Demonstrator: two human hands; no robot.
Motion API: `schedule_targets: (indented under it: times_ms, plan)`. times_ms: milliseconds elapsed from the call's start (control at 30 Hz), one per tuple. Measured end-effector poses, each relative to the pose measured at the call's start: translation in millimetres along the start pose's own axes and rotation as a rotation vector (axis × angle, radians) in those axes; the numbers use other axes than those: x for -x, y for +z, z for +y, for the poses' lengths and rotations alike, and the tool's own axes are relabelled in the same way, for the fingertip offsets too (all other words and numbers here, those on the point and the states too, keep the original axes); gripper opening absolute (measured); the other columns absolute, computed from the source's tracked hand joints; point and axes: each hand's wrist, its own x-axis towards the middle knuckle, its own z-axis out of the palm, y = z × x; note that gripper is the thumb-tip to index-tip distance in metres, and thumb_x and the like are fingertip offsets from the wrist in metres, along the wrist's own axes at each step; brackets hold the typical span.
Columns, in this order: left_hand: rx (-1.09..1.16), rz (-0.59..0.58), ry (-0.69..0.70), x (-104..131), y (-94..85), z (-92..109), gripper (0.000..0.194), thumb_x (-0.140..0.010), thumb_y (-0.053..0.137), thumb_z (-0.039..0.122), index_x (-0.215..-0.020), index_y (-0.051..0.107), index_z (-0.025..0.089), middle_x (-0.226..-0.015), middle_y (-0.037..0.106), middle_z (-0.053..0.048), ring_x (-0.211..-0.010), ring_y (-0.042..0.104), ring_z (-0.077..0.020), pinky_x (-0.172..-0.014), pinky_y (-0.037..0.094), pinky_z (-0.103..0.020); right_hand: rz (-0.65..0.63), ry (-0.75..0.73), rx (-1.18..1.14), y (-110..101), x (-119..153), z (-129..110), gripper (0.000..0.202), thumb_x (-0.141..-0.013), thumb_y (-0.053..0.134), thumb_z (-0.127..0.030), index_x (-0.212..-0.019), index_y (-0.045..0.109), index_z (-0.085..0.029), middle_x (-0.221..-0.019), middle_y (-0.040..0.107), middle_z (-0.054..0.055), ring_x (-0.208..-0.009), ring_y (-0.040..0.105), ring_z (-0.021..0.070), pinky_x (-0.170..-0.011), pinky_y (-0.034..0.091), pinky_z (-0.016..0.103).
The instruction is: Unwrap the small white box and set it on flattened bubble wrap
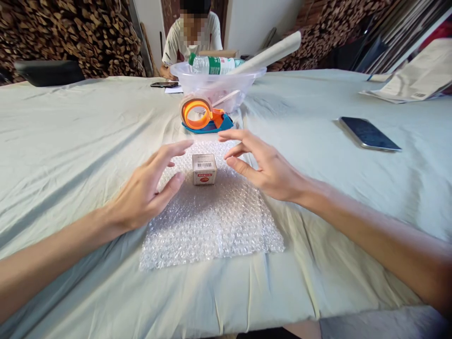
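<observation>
A small white box [204,169] with a barcode and a red label stands on a sheet of bubble wrap [215,226]. My left hand [151,183] hovers over the sheet's left side, fingers apart, a short gap from the box. On the other side my right hand [259,165] is held with its fingers spread and slightly curved, also apart from the box. Neither hand holds anything. Just beyond the sheet sits a tape dispenser [208,117] with an orange hub and a blue base.
Behind the dispenser stands a clear plastic basin [187,77] with a green-labelled bottle [215,65] and a white roll [271,52]. A phone [369,133] lies at right on the cloth-covered table [88,122]. A person [208,37] sits opposite, near another phone [164,84].
</observation>
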Motion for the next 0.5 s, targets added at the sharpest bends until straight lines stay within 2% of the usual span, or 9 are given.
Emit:
schedule_targets:
  times_ms: [100, 233, 367, 500]
  plan:
    - [-0.075, -0.102, 0.051, 1, 1.8, -2, 0.058, -0.116, 0.054, 0.036, -0.173, 0.046, 0.036, -0.184, 0.046, -0.005, -0.166, 0.053, -0.0312, -0.131, 0.058, -0.048, -0.097, -0.008, -0.030, 2, 1, 0, 0.048, -0.111, 0.062, -0.037, -0.157, 0.060, -0.024, -0.157, 0.069, 0.011, -0.106, 0.078, 0.0224, -0.110, 0.066, 0.048]
    - [-0.124, -0.181, 0.059, 0, 3.8, -1, 0.051, -0.117, 0.053, 0.032, -0.168, 0.053, 0.036, -0.182, 0.048, -0.005, -0.160, 0.061, -0.0315, -0.129, 0.061, -0.050, -0.165, 0.003, -0.027, 3, 1, -1, 0.047, -0.110, 0.064, -0.036, -0.155, 0.064, -0.024, -0.149, 0.075, 0.010, -0.105, 0.079, 0.0229, -0.109, 0.066, 0.048]
    - [-0.155, -0.170, 0.053, -1, 8.1, 0, 0.046, -0.116, 0.054, 0.027, -0.161, 0.058, 0.034, -0.175, 0.055, -0.007, -0.157, 0.063, -0.0324, -0.127, 0.062, -0.053, -0.160, 0.004, -0.003, 5, 0, -1, 0.046, -0.110, 0.066, -0.037, -0.154, 0.067, -0.023, -0.149, 0.076, 0.011, -0.114, 0.079, 0.0260, -0.116, 0.063, 0.050]
    - [-0.167, -0.104, 0.060, -2, 11.1, 1, 0.042, -0.116, 0.054, 0.030, -0.156, 0.061, 0.036, -0.171, 0.058, -0.005, -0.154, 0.064, -0.0318, -0.121, 0.065, -0.049, -0.164, -0.017, -0.001, 7, -1, 0, 0.042, -0.110, 0.065, -0.035, -0.151, 0.071, -0.026, -0.150, 0.076, 0.010, -0.124, 0.077, 0.0286, -0.120, 0.060, 0.053]
